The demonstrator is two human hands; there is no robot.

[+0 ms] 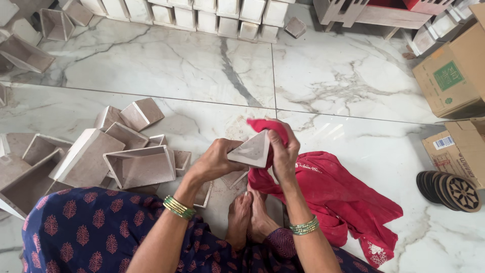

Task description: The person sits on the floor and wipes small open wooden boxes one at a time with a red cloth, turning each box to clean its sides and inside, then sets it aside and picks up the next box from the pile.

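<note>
Up close over her feet, the left hand [214, 161] holds tight a small grey box [251, 150] so the right hand [283, 151], gripping a red cloth [328, 192], can rub it, with more boxes [121, 156] piled on the floor [166, 60] nearby.

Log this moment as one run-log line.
left hand: holds pale tray | right hand: presses red cloth on tray | floor: tray pile
</note>
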